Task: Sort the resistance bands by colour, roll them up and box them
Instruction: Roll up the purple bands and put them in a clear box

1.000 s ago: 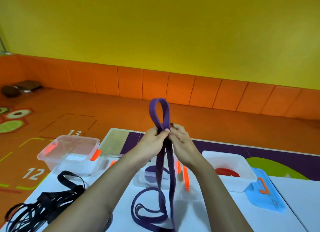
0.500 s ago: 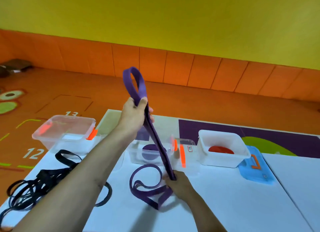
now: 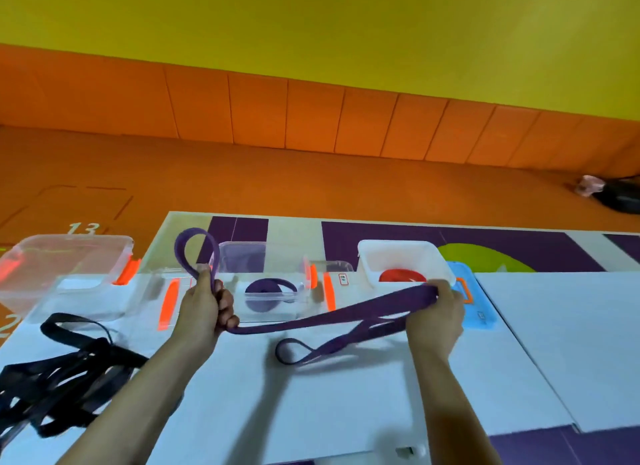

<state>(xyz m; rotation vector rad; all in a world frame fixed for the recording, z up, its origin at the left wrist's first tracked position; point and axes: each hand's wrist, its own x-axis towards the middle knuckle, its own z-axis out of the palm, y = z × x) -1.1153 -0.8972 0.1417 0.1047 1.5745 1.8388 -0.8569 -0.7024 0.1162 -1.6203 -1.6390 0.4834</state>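
Left hand (image 3: 204, 308) grips the purple band (image 3: 311, 320) in a closed fist; right hand (image 3: 438, 317) curls round its far portion. The band's long axis runs left to right above the counter (image 3: 346, 395), rising slightly rightward. One loop stands above the left fist and slack droops between the hands. Behind the band are a clear box (image 3: 242, 256) holding a purple roll (image 3: 268, 291) and a white box (image 3: 405, 253) holding a red roll (image 3: 401, 276). Black bands (image 3: 69, 371) lie at far left.

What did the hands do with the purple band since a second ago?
The hands, together a second ago, pulled apart: the left hand came down holding the looped end, the right hand drew the purple band out to the right, so it runs sideways now. Both still grip it. The black bands and the white box stayed put.
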